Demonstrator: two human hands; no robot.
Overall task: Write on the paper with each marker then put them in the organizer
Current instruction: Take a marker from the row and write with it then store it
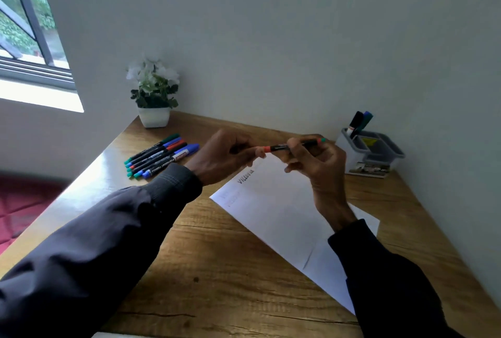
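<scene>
While both hands are raised just above the paper (284,218), I hold one marker (294,145) level between them. My left hand (222,157) pinches its orange end; my right hand (317,167) grips the black barrel with curled fingers, the green end pointing right. Paper lies flat on the wooden table (217,270), with writing near its far edge. Loose markers (160,154) lie in a row at left. Organizer (371,154) stands far right, with upright markers (360,121) inside.

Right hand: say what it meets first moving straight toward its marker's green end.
Probably the organizer, near its left rim; the right hand and marker hover above the paper, so depth is unclear.
</scene>
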